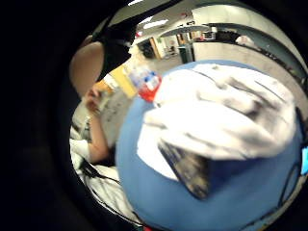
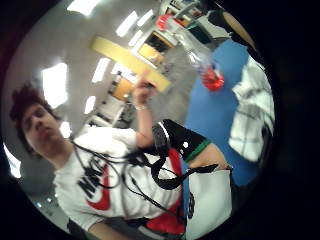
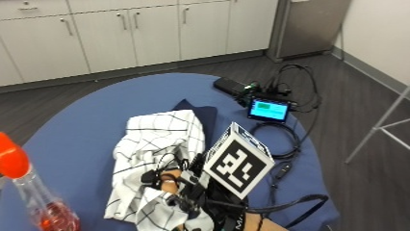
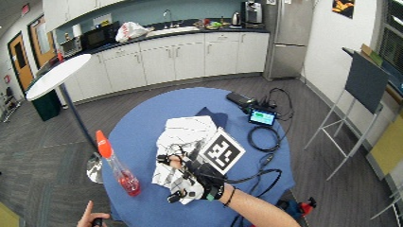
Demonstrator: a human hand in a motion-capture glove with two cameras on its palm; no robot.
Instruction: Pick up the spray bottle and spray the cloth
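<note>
The black-gloved right hand [image 4: 192,182] reaches in from the near edge of the round blue surface [image 4: 144,118], forearm bare, palm down, fingers spread and lightly bent. The bare left hand [image 4: 90,218] sits off the surface's near-left edge.
</note>
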